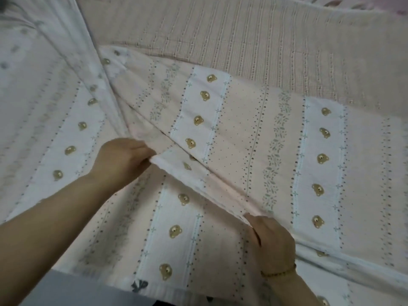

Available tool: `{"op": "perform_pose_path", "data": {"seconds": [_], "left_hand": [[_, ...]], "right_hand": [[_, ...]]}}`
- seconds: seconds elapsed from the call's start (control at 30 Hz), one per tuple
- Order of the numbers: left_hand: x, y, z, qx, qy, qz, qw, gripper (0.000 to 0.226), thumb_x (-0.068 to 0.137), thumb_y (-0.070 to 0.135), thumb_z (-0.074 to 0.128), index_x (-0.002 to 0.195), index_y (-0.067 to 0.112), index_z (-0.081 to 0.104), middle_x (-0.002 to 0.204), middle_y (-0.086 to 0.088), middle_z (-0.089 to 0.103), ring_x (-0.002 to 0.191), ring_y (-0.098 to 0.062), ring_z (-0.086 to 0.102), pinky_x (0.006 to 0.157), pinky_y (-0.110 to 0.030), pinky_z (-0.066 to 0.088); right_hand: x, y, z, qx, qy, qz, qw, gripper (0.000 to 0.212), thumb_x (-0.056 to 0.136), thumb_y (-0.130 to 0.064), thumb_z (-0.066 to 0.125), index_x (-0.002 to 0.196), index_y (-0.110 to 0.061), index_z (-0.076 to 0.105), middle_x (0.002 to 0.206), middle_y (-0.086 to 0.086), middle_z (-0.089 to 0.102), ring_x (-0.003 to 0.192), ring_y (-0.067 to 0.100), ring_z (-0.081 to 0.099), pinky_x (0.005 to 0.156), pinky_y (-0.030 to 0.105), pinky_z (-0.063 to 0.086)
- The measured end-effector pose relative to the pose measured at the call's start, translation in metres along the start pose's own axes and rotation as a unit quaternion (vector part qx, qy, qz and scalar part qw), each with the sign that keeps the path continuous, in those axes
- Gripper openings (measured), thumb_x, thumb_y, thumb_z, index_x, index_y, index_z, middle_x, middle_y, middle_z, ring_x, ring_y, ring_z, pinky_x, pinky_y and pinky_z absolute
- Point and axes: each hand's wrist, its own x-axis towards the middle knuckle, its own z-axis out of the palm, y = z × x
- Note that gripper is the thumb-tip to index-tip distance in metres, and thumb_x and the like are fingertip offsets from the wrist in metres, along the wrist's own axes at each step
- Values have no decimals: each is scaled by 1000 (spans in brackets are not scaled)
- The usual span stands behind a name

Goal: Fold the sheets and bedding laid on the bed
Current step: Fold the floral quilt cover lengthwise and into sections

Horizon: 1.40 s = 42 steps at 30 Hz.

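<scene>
- The pink-and-white striped cotton sheet printed with small brown bear faces [254, 133] covers most of the view, from 3 o'clock round through 6 to 10 o'clock. It lies loose and creased on the bed.
- The left hand [123, 160], near 8 o'clock, pinches a doubled white hem [187, 177] of this sheet between thumb and curled fingers.
- The right hand [272, 239], at 5 o'clock, wears a gold beaded bracelet [279, 272] on its wrist. It grips the same hem further along, and the hem runs taut between the two hands.
- One flap lies over the layer beneath, so I judge the task to be early, with a first fold only being formed.
- The beige ribbed woven bedspread [242, 36], from 12 to 2 o'clock, lies flat under the sheet and looks unfolded.
- No finished folded stack shows, so most of the folding seems left to do.
</scene>
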Motion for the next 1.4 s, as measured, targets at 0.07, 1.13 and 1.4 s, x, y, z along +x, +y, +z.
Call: {"op": "perform_pose_path", "data": {"seconds": [0.07,1.13,1.4], "left_hand": [[-37,14,-31,-23,5,-27,999,56,95,35,35,66,6,73,56,-6,65,43,-20,62,37,-24,43],[-206,132,24,44,-522,-275,806,59,102,25,20,146,12,-18,155,-6,-21,143,-20,-17,113,-45,-14],[-203,68,5,17,-503,-152,851,53,102,28,17,149,22,-8,156,-4,-16,144,-19,-15,108,-39,-22]], "right_hand": [[-9,-8,-10,6,9,-38,999,67,102,-30,19,75,-8,77,65,7,70,54,14,66,60,23,43],[-129,-59,11,-85,-452,-40,887,65,96,-9,28,146,-3,-13,151,7,-26,141,21,-21,111,27,-18],[-75,-140,43,-43,-492,-28,869,80,94,-36,43,147,-3,-8,150,4,-25,144,22,-12,114,27,-5]]}}
